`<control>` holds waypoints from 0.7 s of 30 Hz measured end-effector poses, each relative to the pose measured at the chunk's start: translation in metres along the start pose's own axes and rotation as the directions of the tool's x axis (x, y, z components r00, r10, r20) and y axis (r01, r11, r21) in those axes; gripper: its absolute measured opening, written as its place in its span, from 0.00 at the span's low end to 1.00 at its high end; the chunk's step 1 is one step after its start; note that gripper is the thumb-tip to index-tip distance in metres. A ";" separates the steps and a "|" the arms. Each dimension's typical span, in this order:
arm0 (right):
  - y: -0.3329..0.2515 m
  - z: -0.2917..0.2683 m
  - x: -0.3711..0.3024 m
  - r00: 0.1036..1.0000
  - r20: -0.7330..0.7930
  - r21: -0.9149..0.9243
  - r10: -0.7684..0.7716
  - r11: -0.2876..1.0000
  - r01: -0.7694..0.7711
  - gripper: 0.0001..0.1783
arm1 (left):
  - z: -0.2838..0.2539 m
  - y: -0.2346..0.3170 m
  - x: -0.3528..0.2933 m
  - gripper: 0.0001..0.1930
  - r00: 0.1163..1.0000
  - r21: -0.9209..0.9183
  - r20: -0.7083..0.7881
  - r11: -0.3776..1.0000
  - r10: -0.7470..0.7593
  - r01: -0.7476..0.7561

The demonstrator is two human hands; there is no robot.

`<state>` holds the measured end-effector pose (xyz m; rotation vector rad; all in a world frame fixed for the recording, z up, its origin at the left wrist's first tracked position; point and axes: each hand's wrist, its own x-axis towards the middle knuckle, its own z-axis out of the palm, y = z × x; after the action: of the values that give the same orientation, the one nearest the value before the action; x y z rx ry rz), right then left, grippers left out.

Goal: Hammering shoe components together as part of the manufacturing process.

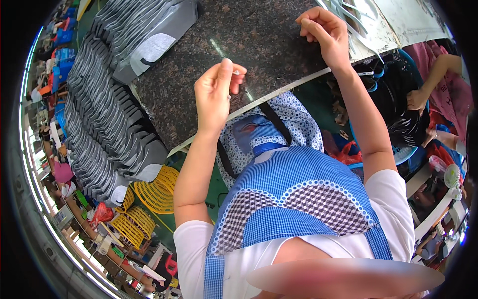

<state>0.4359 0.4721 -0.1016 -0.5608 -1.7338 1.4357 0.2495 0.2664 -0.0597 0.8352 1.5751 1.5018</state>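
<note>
Both my hands hover over a dark speckled tabletop with a pale front edge. My left hand is raised at the near side, thumb and fingers closed together; a tiny whitish bit shows at the fingertips, too small to name. Farther right, my right hand has its fingers curled in with the thumb against them; whatever is between them, if anything, is hidden. Beside that hand lie pale curved strips. Nearest my left hand is a stack of dark grey layered pieces with a light grey patch on its end.
More grey stacked pieces run along the table's left side, with yellow plastic baskets below. At right, another person's arm reaches over dark material in a blue-rimmed tub. A small fan stands farther right.
</note>
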 end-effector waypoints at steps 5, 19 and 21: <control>-0.020 0.011 -0.002 0.999 -0.048 -0.004 -0.010 1.000 0.010 0.14 | 0.027 0.004 0.005 0.26 0.936 -0.434 0.265 0.838 -0.230 0.329; -0.011 0.053 -0.178 0.942 -0.324 -0.505 -0.091 0.858 -0.091 0.31 | 0.145 -0.106 -0.063 0.33 0.517 -0.344 0.786 0.457 -0.337 0.821; -0.006 0.076 -0.196 0.931 -0.360 -0.487 -0.056 0.862 -0.137 0.33 | 0.140 -0.143 -0.055 0.36 0.495 -0.284 0.825 0.557 -0.274 0.781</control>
<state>0.4906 0.2764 -0.1567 -1.0795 -1.7907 0.8120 0.4066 0.2728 -0.1944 0.3130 0.5386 0.8932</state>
